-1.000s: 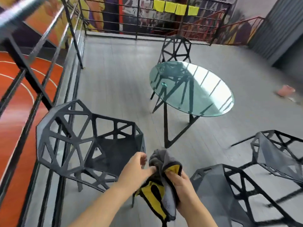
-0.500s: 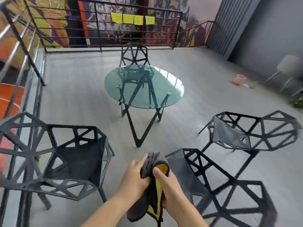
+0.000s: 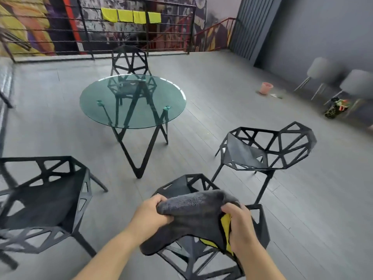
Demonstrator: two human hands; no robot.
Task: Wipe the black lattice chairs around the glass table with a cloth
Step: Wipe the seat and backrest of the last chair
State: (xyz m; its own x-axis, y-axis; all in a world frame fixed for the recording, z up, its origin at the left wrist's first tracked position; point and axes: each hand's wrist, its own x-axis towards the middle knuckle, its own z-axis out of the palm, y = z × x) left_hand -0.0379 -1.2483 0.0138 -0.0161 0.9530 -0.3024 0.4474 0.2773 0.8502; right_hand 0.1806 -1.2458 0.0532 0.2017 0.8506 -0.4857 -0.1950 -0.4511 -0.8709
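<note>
Head view: four black lattice chairs ring the glass surface (image 3: 132, 101); the nearest chair (image 3: 193, 257) sits right under the cloth (image 3: 191, 215). Left hand (image 3: 151, 216) and right hand (image 3: 240, 225) each grip an end, stretching the cloth above it.

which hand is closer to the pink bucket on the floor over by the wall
The right hand. It grips the cloth on the side toward the pink bucket, which stands far off, up and to the right. The left hand holds the cloth's opposite end, farther away.
</note>
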